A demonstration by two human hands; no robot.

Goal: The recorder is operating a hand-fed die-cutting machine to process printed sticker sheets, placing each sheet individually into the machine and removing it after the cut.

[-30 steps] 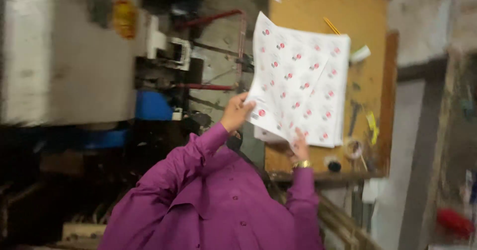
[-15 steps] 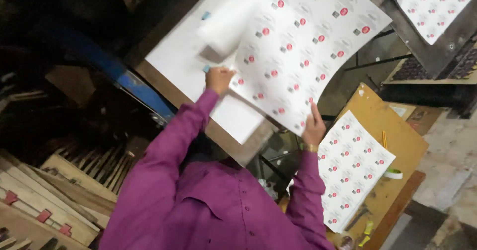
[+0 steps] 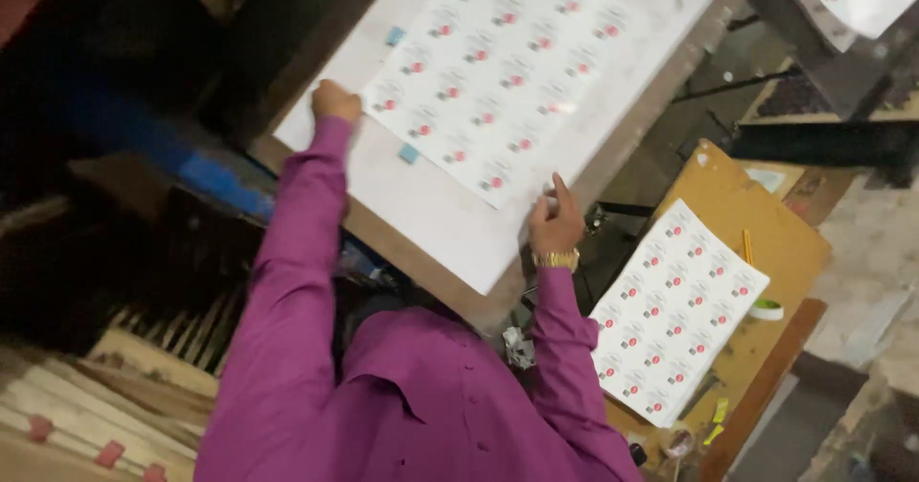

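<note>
Printed sheet (image 3: 498, 70) lies flat between both hands' grip.

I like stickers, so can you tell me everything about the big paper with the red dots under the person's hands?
The printed sheet is white paper covered in even rows of small marks, each with a red dot beside a grey one. It lies flat, turned at a slant, on a larger white board. The left hand presses by its near-left corner, and the right hand touches its near-right corner. It looks thin and smooth.
</note>
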